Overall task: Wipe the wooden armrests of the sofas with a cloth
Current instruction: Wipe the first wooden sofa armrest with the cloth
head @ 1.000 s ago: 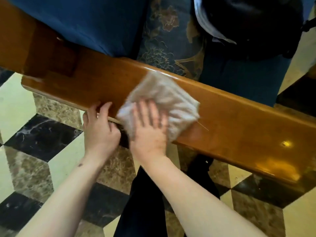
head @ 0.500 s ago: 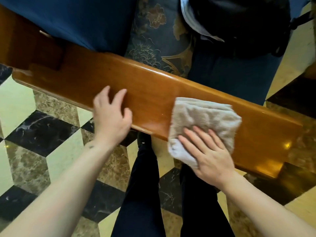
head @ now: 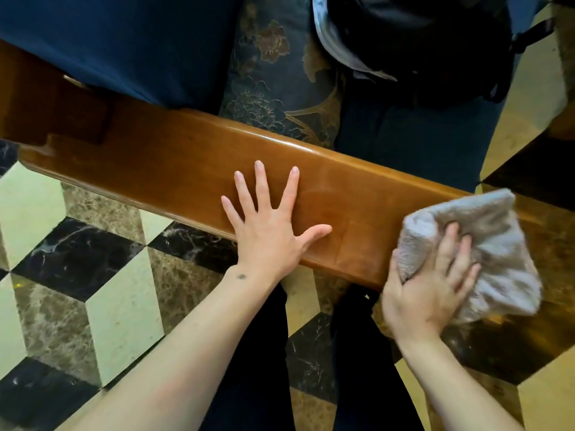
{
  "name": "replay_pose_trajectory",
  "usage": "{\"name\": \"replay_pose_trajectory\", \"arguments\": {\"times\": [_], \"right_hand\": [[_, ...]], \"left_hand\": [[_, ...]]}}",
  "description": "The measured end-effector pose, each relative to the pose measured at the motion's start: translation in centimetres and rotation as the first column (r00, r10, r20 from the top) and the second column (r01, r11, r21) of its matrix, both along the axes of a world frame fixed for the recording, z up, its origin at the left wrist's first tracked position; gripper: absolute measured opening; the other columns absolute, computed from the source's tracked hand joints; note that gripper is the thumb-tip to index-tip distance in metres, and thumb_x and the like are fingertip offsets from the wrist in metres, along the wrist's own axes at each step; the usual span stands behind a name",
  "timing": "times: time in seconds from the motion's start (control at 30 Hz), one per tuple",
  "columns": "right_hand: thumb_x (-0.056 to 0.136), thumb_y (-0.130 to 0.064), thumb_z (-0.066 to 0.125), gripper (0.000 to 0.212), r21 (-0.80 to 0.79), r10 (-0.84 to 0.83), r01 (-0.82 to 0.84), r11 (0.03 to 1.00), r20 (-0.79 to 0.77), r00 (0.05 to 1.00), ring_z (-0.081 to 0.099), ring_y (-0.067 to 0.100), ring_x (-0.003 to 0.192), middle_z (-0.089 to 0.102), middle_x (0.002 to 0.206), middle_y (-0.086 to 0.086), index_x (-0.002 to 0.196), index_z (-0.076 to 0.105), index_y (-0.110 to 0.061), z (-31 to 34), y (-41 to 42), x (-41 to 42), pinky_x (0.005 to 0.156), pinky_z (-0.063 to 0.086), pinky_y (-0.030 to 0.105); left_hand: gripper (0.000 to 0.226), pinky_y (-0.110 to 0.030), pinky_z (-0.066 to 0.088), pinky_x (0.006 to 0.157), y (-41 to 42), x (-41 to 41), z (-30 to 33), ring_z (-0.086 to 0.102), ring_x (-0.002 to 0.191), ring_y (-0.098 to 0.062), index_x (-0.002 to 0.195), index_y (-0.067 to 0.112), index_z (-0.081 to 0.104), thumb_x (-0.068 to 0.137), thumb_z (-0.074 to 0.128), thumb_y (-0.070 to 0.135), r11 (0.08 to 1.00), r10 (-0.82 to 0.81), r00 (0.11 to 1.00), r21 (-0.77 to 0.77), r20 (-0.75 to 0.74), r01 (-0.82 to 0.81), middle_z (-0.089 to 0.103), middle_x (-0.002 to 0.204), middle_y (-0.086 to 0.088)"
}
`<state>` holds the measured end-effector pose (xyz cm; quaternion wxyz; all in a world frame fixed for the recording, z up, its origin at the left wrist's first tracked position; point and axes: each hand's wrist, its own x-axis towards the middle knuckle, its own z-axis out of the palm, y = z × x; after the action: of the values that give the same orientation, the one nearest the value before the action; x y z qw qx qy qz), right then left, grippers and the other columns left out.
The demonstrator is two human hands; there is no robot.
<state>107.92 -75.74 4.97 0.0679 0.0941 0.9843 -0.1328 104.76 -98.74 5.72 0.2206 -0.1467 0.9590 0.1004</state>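
A glossy brown wooden armrest [head: 161, 169] runs across the view from upper left to lower right. My left hand [head: 269, 227] lies flat on its middle, fingers spread, holding nothing. At the armrest's right end my right hand [head: 431, 289] presses a beige-grey cloth [head: 494, 244] against the wood. The cloth is bunched and hangs over the end of the armrest, hiding that corner.
Behind the armrest lies the dark blue sofa cushion [head: 109, 38], a floral patterned pillow [head: 277, 88] and a black bag [head: 420, 42]. Below is a marble floor [head: 93, 275] in cream, brown and black tiles. My dark trousers [head: 258, 368] stand close to the armrest's near edge.
My right hand has slid the cloth along the armrest from its middle to its right end. My left hand has moved from the near edge up onto the top and spread flat.
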Motion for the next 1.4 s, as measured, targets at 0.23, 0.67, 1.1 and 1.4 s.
{"name": "replay_pose_trajectory", "arguments": {"times": [0.23, 0.67, 1.1, 1.4], "right_hand": [[0.095, -0.050, 0.040, 0.080, 0.053, 0.406, -0.407, 0.912, 0.037, 0.913, 0.013, 0.033, 0.158, 0.017, 0.172, 0.009, 0.164, 0.018, -0.018, -1.1, -11.1, -2.8, 0.127, 0.007, 0.058], [0.095, -0.042, 0.048, 0.072, 0.014, 0.953, -0.958, 0.288, -0.099, 0.285, 0.016, 0.029, 0.159, 0.026, 0.170, 0.006, 0.161, 0.030, -0.019, -1.7, -35.2, -4.8, 0.127, 0.011, 0.056], [0.107, -0.035, 0.019, 0.063, 0.052, 0.981, -0.983, 0.178, -0.088, 0.173, 0.009, 0.028, 0.160, 0.016, 0.172, 0.015, 0.163, 0.013, -0.006, -1.2, -56.4, -4.6, 0.128, 0.005, 0.044], [0.104, -0.033, 0.033, 0.060, -0.021, 0.984, -0.985, 0.169, -0.044, 0.170, 0.016, 0.024, 0.158, 0.025, 0.170, 0.004, 0.162, 0.027, -0.017, -0.9, -52.9, -4.6, 0.127, 0.012, 0.039]], "left_hand": [[0.087, -0.062, 0.000, 0.122, -7.8, 0.6, 0.5, -0.009, 0.158, -0.034, 0.159, 0.046, -0.001, 0.090, 0.042, 0.078, 0.986, 0.159, 0.987, 0.051, -0.017, -0.158, -0.009, 0.173, -0.004], [0.047, -0.045, 0.027, 0.123, -27.8, 6.1, 1.0, 0.029, 0.149, -0.020, 0.153, 0.022, 0.043, 0.106, 0.047, 0.020, 0.714, 0.690, 0.677, 0.397, -0.258, -0.577, 0.035, 0.161, -0.002], [0.053, -0.018, 0.027, 0.110, -37.5, 6.3, 1.7, 0.037, 0.129, 0.003, 0.151, 0.018, 0.043, 0.099, 0.042, 0.010, 0.464, 0.885, 0.350, 0.559, -0.306, -0.687, 0.043, 0.154, -0.003], [0.044, -0.038, 0.044, 0.109, -37.8, 7.2, 2.7, 0.047, 0.133, -0.013, 0.149, 0.020, 0.049, 0.105, 0.046, 0.020, 0.561, 0.822, 0.397, 0.461, -0.409, -0.688, 0.045, 0.153, -0.005]]}}
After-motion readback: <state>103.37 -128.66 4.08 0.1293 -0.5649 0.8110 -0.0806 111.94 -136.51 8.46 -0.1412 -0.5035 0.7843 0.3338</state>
